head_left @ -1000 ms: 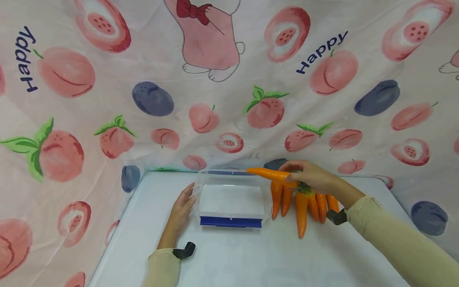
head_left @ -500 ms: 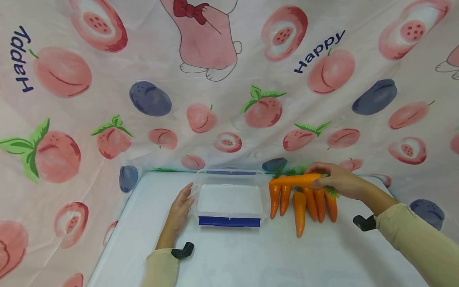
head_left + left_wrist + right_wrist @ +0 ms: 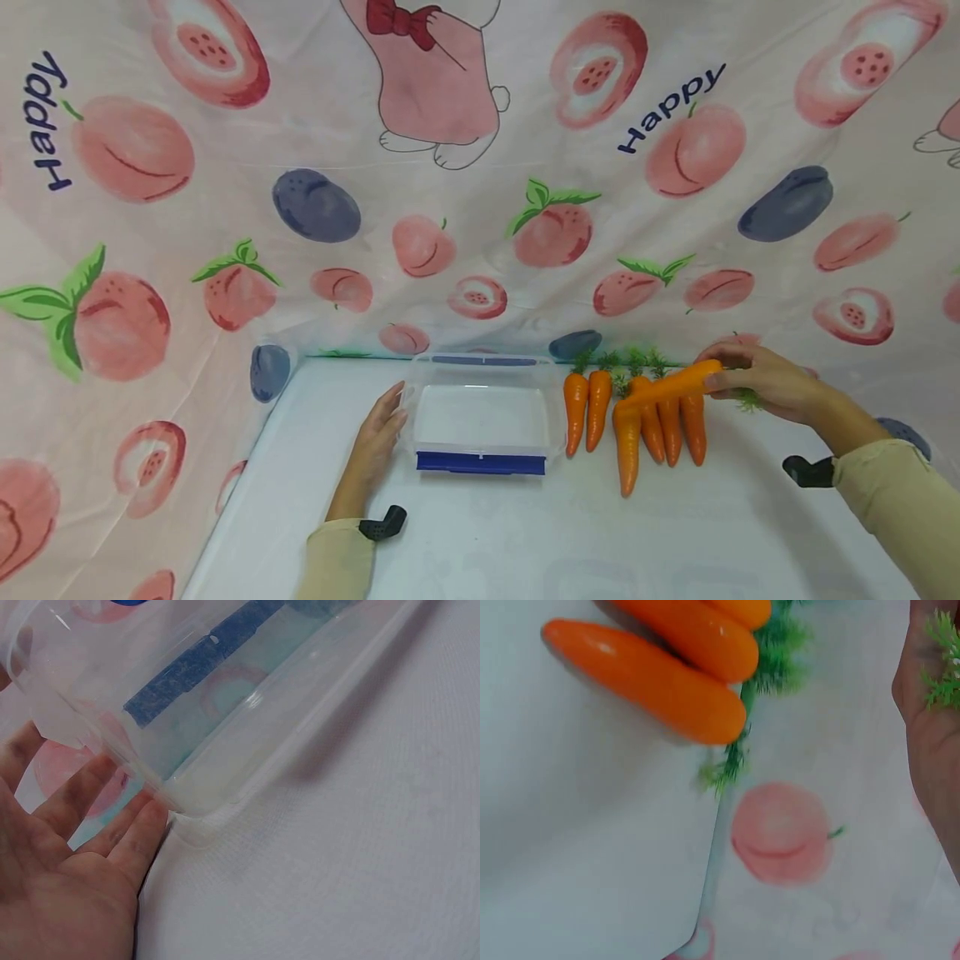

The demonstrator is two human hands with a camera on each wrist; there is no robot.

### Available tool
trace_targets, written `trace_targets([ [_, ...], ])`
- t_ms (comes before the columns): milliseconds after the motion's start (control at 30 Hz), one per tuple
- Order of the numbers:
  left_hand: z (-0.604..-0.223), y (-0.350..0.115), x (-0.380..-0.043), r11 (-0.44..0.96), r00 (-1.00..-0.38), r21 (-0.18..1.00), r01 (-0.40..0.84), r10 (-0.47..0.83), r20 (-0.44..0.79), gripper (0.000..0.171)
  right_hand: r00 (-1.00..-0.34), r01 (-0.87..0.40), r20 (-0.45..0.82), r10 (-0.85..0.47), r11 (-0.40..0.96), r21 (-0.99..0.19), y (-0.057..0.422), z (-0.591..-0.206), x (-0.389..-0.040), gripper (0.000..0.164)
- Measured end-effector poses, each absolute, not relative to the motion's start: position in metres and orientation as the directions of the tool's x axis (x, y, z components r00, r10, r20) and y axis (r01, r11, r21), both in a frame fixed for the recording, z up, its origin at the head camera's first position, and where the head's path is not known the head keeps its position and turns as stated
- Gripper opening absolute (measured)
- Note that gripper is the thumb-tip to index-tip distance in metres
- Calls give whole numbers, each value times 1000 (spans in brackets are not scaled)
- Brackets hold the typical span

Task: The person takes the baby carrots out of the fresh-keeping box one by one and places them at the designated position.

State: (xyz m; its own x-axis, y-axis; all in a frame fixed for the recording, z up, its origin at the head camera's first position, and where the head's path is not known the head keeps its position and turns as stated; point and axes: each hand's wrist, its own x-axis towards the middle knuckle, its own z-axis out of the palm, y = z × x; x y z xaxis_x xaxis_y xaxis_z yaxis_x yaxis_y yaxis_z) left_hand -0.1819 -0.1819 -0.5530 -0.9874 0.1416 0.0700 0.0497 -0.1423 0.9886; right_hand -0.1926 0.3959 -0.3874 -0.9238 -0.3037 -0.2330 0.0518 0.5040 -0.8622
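A clear plastic box (image 3: pixel 480 417) with blue clips stands on the white table. My left hand (image 3: pixel 381 433) touches its left wall; in the left wrist view the fingers (image 3: pixel 135 832) lie fairly straight against the plastic. Above the row of carrots, my right hand (image 3: pixel 765 383) pinches one orange carrot (image 3: pixel 675 383) by its thick end, the tip pointing left. Its green leaves (image 3: pixel 945 664) show by the palm in the right wrist view, where the carrot's body is out of sight. Several carrots (image 3: pixel 576 412) lie right of the box; the held one partly covers some.
The white table (image 3: pixel 510 542) ends at a fruit-print cloth (image 3: pixel 480 208) hanging behind it. One carrot (image 3: pixel 627 450) lies nearer the front than the others. Leafy tops (image 3: pixel 780 656) reach the table's back edge.
The right hand has moved right with the carrot, from beside the box's back right corner to over the right end of the row. The left hand and the box stay put.
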Motion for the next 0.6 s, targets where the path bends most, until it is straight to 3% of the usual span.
trace_targets([
  [133, -553, -182, -182, -148, -987, 988, 51, 144, 73, 59, -921, 85, -261, -289, 505, -859, 411, -388, -190, 38],
  [333, -554, -182, -182, -155, -987, 987, 53, 141, 75, 58, -910, 116, -276, -310, 449, -886, 435, -394, -190, 27],
  [600, -554, -182, -183, -141, -988, 989, 49, 141, 69, 57, -892, 182, -308, -331, 361, -915, 460, -407, -189, 35],
])
